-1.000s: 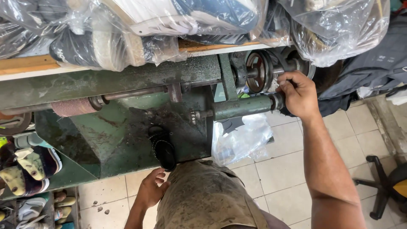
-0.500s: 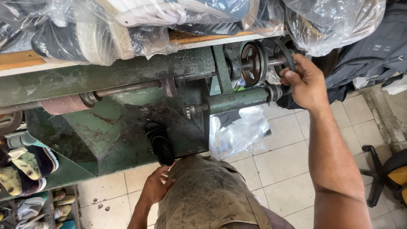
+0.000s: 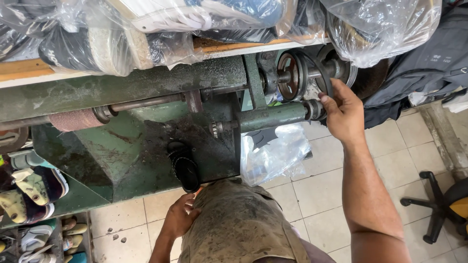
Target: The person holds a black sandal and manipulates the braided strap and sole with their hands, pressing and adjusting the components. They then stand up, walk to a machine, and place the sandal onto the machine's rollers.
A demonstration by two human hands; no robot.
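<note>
My right hand (image 3: pixel 345 114) reaches up to the right end of a green shoe-finishing machine (image 3: pixel 146 126), its fingers on the black belt around a metal pulley wheel (image 3: pixel 297 73). My left hand (image 3: pixel 179 218) hangs low by my thigh, next to a black shoe (image 3: pixel 184 166) lying on the machine's base; whether it touches the shoe is hard to tell. A long shaft with a pinkish sanding drum (image 3: pixel 74 119) runs along the machine's front.
Plastic bags of shoes (image 3: pixel 161 24) sit on a wooden shelf above the machine. A clear plastic bag (image 3: pixel 275 153) lies on the tiled floor. Shoes are racked at the left (image 3: pixel 29 190). An office chair base (image 3: pixel 436 204) stands at the right.
My right hand has slid from the lower shaft end up onto the belt and pulley. The view has shifted slightly. My left hand stays low.
</note>
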